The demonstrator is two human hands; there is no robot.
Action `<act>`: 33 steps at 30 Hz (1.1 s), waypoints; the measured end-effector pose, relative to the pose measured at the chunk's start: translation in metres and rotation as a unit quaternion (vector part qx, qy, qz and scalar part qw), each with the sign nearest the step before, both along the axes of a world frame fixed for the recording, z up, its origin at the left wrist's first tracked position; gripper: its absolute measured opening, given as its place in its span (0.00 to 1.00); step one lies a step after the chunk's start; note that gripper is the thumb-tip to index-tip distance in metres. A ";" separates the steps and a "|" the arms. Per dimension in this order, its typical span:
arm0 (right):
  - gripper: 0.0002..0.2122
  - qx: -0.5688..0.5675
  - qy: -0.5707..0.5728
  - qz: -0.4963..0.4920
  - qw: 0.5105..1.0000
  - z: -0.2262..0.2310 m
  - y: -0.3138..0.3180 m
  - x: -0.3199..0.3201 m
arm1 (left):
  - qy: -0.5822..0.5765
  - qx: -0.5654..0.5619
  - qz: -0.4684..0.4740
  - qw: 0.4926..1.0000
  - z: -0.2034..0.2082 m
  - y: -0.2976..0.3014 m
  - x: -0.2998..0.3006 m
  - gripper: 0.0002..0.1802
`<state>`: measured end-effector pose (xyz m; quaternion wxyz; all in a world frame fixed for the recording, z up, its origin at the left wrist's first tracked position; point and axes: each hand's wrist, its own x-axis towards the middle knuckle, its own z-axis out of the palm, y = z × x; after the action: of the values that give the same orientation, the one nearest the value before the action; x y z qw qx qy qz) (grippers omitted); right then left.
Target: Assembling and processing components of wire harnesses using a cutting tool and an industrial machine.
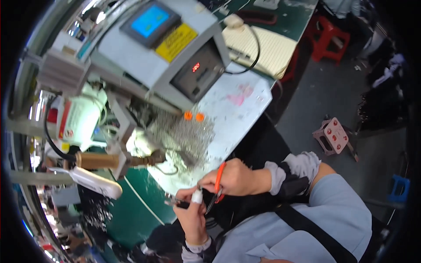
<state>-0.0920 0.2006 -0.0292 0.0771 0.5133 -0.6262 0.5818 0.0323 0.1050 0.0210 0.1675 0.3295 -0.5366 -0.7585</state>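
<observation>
We see our two bare hands meeting just beyond the near edge of the pale board (245, 118). Our right hand (236, 177) is closed around an orange-handled tool (219, 176), its dark metal end pointing down between the hands. Our left hand (191, 219) has its fingers bent in, pinching a small metallic piece (169, 202) that pokes out on the far side; it is too small for us to make out its shape. A white wrap (197, 196) covers the left thumb, and the right fingertips come in close beside it.

Near the hands, on the board, we have a wide heap of tiny grey metal parts (186, 136), with two orange round pieces (188, 115) lying side by side at its upper edge. Behind it stands a grey machine (136, 57) with a lit blue screen (150, 21) and a yellow label (176, 42). To the left of the heap we see a brass-coloured cylinder (98, 161) and a white oblong lamp (97, 182) above the green table (127, 219). An open lined notebook (269, 48) lies past the machine.
</observation>
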 end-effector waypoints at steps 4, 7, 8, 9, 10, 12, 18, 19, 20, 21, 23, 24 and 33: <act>0.09 0.026 -0.008 0.019 0.999 0.003 0.005 0.001 | 0.014 -0.146 0.016 0.989 -0.010 0.003 0.000 0.07; 0.08 -0.009 0.033 -0.021 0.999 0.003 -0.001 -0.003 | -0.022 -0.086 0.061 0.994 0.004 0.010 -0.009 0.08; 0.08 -0.010 0.015 -0.002 1.000 0.005 -0.002 -0.003 | -0.020 -0.055 0.049 0.997 0.004 0.006 -0.011 0.08; 0.08 -0.001 0.071 -0.025 0.997 0.008 0.003 -0.008 | -0.018 -0.025 0.039 0.999 0.002 0.001 -0.013 0.09; 0.08 0.007 0.126 -0.047 0.991 0.010 0.006 -0.011 | -0.005 -0.008 0.027 1.000 -0.001 0.000 -0.011 0.09; 0.08 0.000 0.035 0.003 0.999 0.007 0.003 -0.016 | -0.001 0.000 0.039 0.999 -0.001 -0.001 -0.015 0.09; 0.12 0.120 -0.139 0.093 0.979 0.020 0.011 -0.012 | 0.066 -0.039 0.055 0.996 0.005 0.002 -0.006 0.08; 0.13 0.180 -0.130 0.089 0.971 0.018 0.012 -0.011 | 0.062 -0.038 0.058 0.996 0.004 0.003 -0.006 0.08; 0.15 0.240 -0.120 0.083 0.960 0.016 0.012 -0.010 | 0.058 -0.055 0.067 0.995 0.004 0.004 -0.007 0.09; 0.16 0.299 -0.108 0.077 0.945 0.014 0.012 -0.009 | 0.055 -0.072 0.075 0.993 0.003 0.005 -0.007 0.09; 0.17 0.303 -0.114 0.080 0.943 0.016 0.010 -0.005 | 0.050 -0.086 0.080 0.992 0.003 0.007 -0.006 0.09; 0.18 0.305 -0.117 0.083 0.941 0.017 0.009 -0.003 | 0.053 -0.092 0.079 0.991 0.003 0.007 -0.006 0.09; 0.14 0.291 -0.161 0.114 0.936 0.000 0.005 0.006 | -0.001 -0.068 0.056 0.996 0.003 -0.005 -0.010 0.09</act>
<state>-0.0864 0.2057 -0.0294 -0.2447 0.4802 -0.7097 0.4537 0.0226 0.0996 0.0236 0.2309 0.3477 -0.5676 -0.7097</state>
